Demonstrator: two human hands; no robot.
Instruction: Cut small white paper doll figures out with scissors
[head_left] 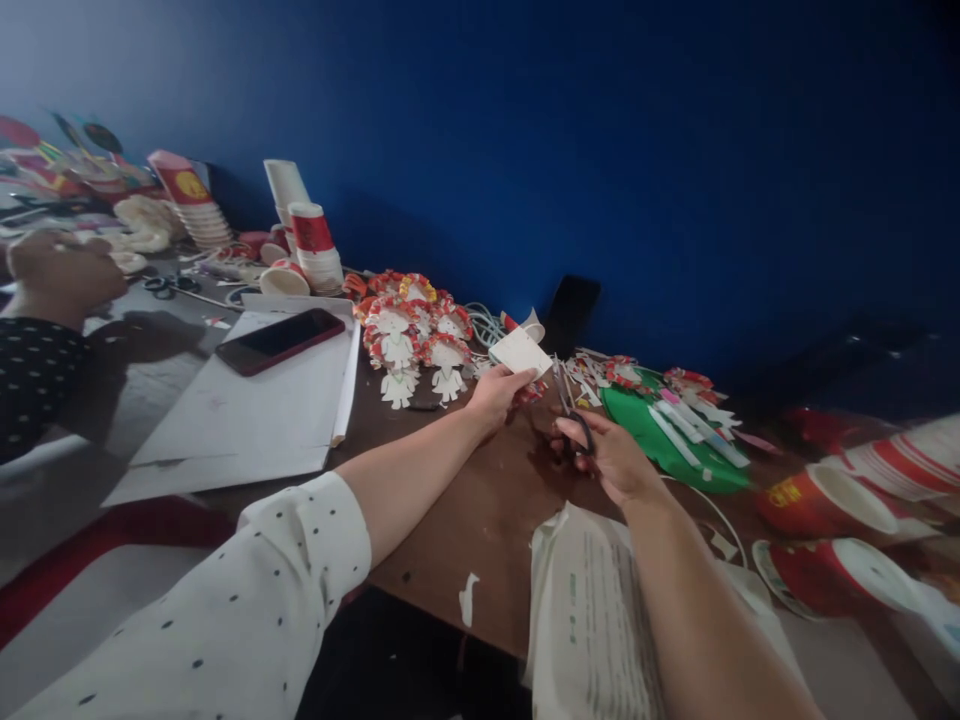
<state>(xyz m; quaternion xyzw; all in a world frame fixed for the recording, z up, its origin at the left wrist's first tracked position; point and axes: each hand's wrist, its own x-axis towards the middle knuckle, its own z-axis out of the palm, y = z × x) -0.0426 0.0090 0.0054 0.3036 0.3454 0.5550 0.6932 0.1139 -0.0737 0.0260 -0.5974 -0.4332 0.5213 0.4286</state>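
Note:
My left hand [495, 395] pinches a piece of white paper [520, 352] above the brown table [442, 490], thumb on top. A pair of scissors [574, 415] with dark handles is in my right hand [604, 455], fingers through the loops. The blades point away from me, close to the paper's right edge; whether they touch it I cannot tell. Left of the paper lies a pile of white paper figures [397, 345] with red, crinkled rims. Small paper scraps [585, 375] lie just beyond the scissors.
Stacked paper cups [313, 240] stand at the back left. A phone [281, 340] rests on white sheets [247, 410]. Another person's hand [64, 270] is at far left. Markers [686, 420] lie on green material [637, 430]. A white packet [589, 610] sits by my right forearm; red cups [832, 500] lie at right.

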